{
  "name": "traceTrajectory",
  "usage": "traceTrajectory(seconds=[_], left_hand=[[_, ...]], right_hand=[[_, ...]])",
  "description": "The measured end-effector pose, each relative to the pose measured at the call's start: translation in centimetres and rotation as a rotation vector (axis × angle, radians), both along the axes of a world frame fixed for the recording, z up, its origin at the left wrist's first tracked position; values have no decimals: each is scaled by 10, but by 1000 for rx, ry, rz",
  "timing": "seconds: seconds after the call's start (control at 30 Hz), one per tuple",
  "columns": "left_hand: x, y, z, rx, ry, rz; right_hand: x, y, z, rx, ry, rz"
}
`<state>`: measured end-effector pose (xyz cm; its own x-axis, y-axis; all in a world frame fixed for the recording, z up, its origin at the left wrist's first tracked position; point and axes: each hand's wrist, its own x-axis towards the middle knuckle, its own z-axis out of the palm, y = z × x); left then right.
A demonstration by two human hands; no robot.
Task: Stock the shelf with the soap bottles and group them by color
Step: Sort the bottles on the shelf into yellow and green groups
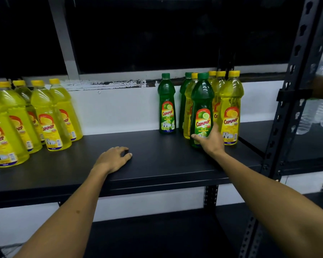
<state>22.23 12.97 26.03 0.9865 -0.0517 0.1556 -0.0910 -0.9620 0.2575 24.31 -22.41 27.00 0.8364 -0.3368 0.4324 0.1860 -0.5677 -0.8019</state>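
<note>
Right hand (210, 140) fingers wrapped low round the front green bottle (202, 108), standing on the shelf (157, 164) among yellow bottles (230, 108). Left hand (113, 159) rests loose, holding nothing. Bottle full: probably heavy, slick plastic; better grip mid-body.

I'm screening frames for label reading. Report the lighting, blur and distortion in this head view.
Head view: the upper bay behind the shelf is nearly black; the yellow bottles at left lean outward from wide-angle distortion and look soft; the front green bottle gripped by the right hand is sharp, with a readable label; the left hand casts a faint shadow.
</note>
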Motion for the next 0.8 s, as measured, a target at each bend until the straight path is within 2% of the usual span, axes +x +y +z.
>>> traceTrajectory(seconds=[0.27,0.5,0.8], left_hand=[[-2,-1,1,2,-3,13],[-4,-2,3,-24,-9,16],[4,0,0,-46,-26,26]], right_hand=[[-2,32,-1,-125,50,269],[27,92,1,-111,83,200],[51,104,6,-126,116,96]])
